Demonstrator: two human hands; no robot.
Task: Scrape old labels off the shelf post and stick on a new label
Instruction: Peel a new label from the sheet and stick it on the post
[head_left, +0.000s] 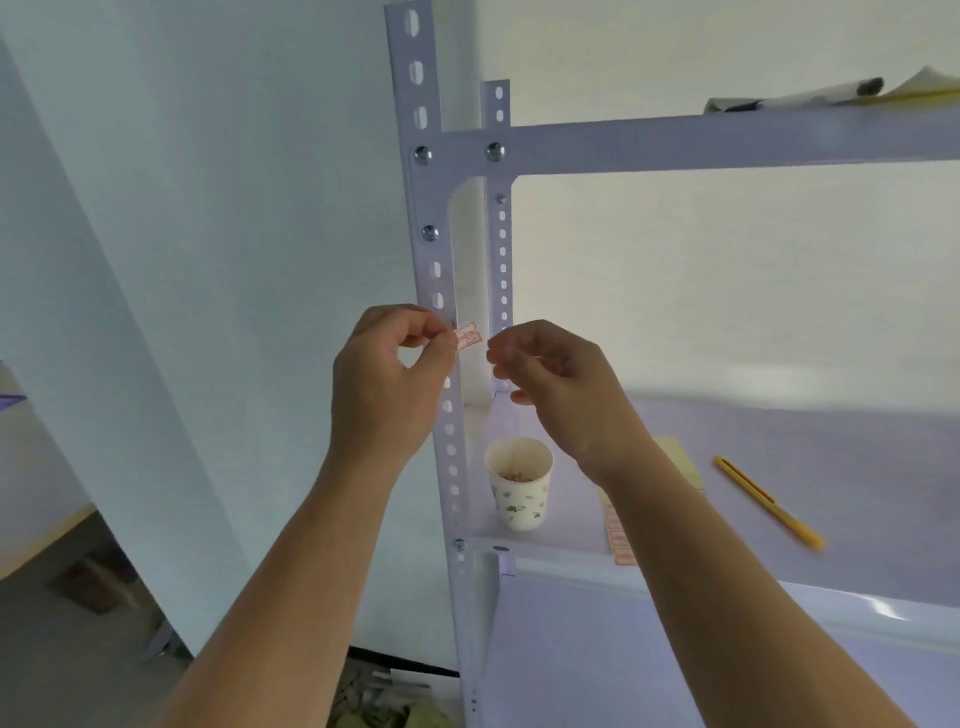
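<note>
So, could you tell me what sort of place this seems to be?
Probably a plain storeroom or workroom: a bolted metal shelf post with slotted holes, bare white shelves, blank white walls, and just a paper cup and a slim yellow tool on one shelf.

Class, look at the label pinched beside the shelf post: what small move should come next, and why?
Probably press the label flat onto the shelf post. The left hand pinches it by one end right beside the post, apparently not yet stuck, and the right hand hovers close.
</note>
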